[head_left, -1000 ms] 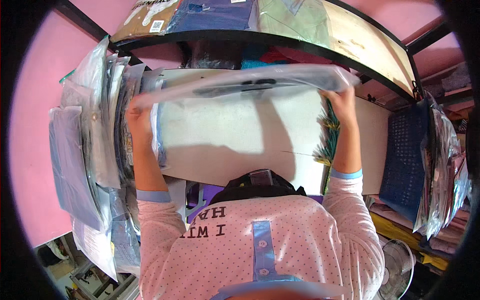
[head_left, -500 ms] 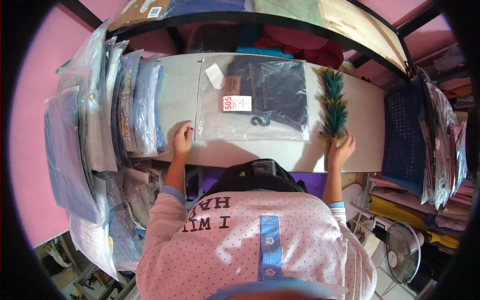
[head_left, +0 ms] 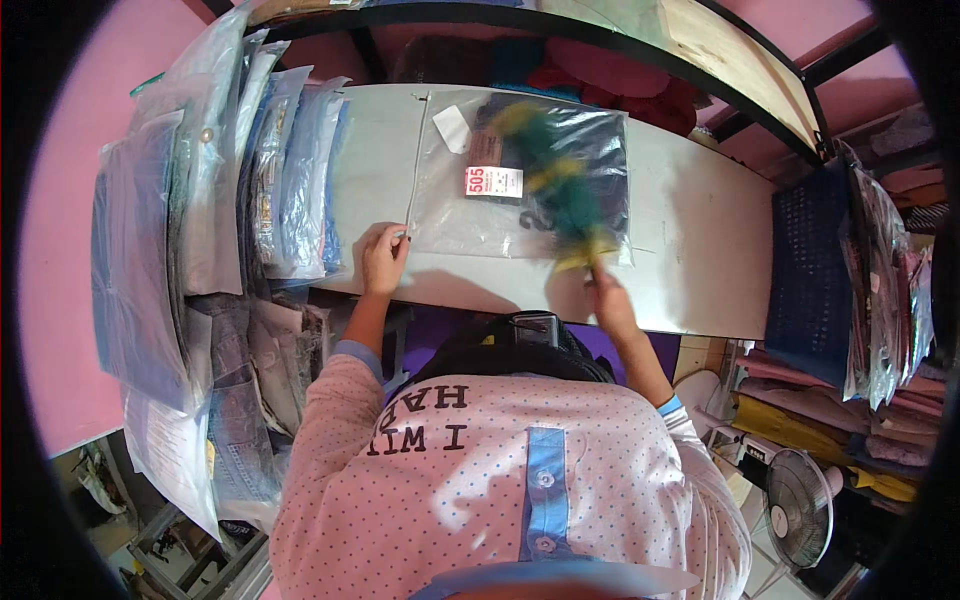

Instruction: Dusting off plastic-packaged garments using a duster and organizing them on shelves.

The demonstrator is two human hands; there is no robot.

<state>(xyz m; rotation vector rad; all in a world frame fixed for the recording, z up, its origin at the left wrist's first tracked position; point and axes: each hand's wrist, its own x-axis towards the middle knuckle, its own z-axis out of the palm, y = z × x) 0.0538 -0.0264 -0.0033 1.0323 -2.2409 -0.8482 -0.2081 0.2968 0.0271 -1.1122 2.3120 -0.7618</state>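
Note:
A clear plastic bag (head_left: 455, 225) lies flat on the pale table, with folded dark jeans (head_left: 608, 150) inside. Through it show a brown patch and a white-and-red label (head_left: 494, 182); a blank white tag (head_left: 452, 130) is by the jeans' upper left. My right hand (head_left: 612, 305) is closed round the lower end of a green and yellow duster (head_left: 570, 195), blurred by motion, which slants over the jeans. At the bag's left edge, my left hand (head_left: 384, 260) has curled fingers with tips close together. Whether they pinch the edge is unclear.
Bagged folded clothes (head_left: 295, 180) stand in a row along the table's left end. A blue perforated basket (head_left: 815, 270) stands at the right end, beside more bagged clothes (head_left: 885, 280). A black-framed shelf (head_left: 560, 35) spans the back. An electric fan (head_left: 800, 505) stands lower right.
My right hand has swung the duster leftward from the table's right side to over the bagged jeans. My left hand stays by the bag's left edge. The whole view has shifted slightly.

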